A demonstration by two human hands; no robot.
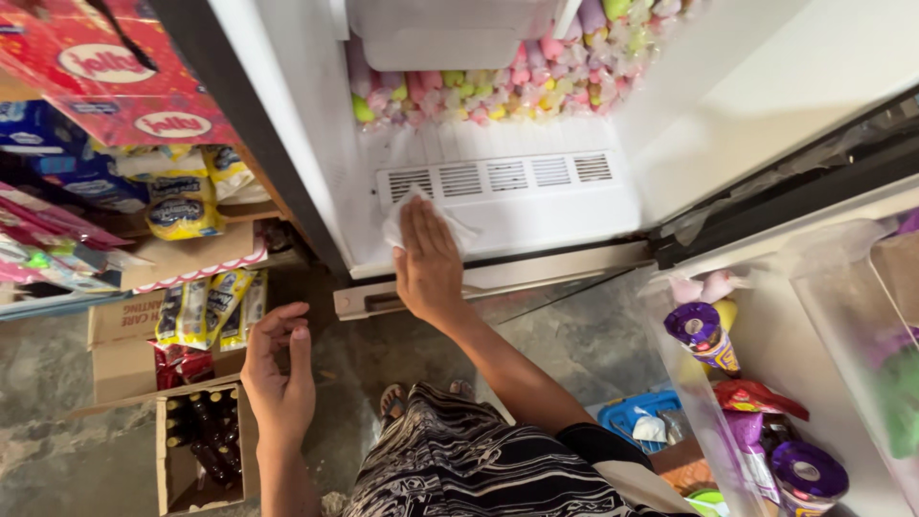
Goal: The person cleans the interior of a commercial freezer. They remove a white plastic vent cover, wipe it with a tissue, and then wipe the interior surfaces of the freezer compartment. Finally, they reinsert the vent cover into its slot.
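Note:
I look down into an open white freezer compartment [536, 215]. My right hand [428, 258] lies flat on a white cloth [397, 222], pressing it against the freezer floor beside the slotted vent [498, 176]. My left hand [280, 369] hangs free lower left, fingers loosely curled, holding nothing. Above the vent lies a heap of pastel-coloured ice pops [507, 81] under a white tray [450, 33].
The open door [814, 316] on the right has shelves with purple-lidded tubs [702, 330] and packets. On the left stand shelves with snack packets [182, 201], red boxes [115, 72] and a cardboard box of dark bottles [199, 436] on the stone floor.

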